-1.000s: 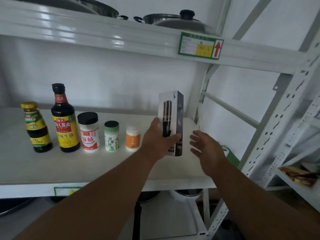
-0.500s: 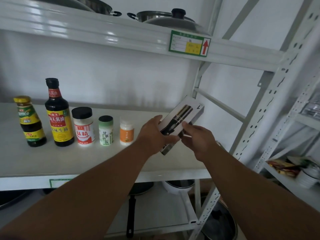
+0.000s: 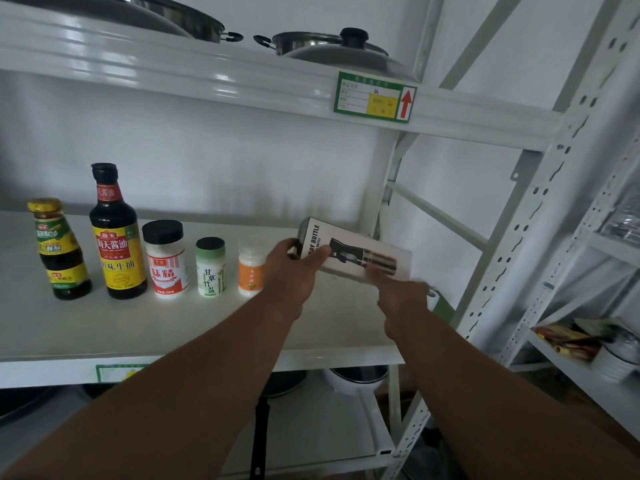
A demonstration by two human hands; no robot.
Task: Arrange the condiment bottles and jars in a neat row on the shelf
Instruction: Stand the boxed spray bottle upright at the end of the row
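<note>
So the box (image 3: 356, 252) is lying nearly flat, tipped long-side-down at the right end of the shelf (image 3: 173, 327), just right of the orange-label jar (image 3: 251, 271). Left hand (image 3: 289, 271) has its fingers and thumb wrapped round the box's left end. Right hand (image 3: 401, 292) is at the lower right edge, but it's blurred, so I can't tell if it's pinching the box or only touching it.

Handling-wise it's a cardboard carton for a spray bottle, so my guess is light, stiff enough but dentable, and a bit slick on the printed faces. I'd hold it by the narrow sides near the middle, not the end flaps, since those could pop open.

Count: five containers standing in the row. Two dark sauce bottles, the small one (image 3: 60, 251) at far left and the tall one (image 3: 116, 237) next to it. Then three jars: a black-lid jar (image 3: 166, 261), a green-lid jar (image 3: 210, 268) and the orange one. Plus one box. Row looks pretty even already, the box is the odd one out
</note>
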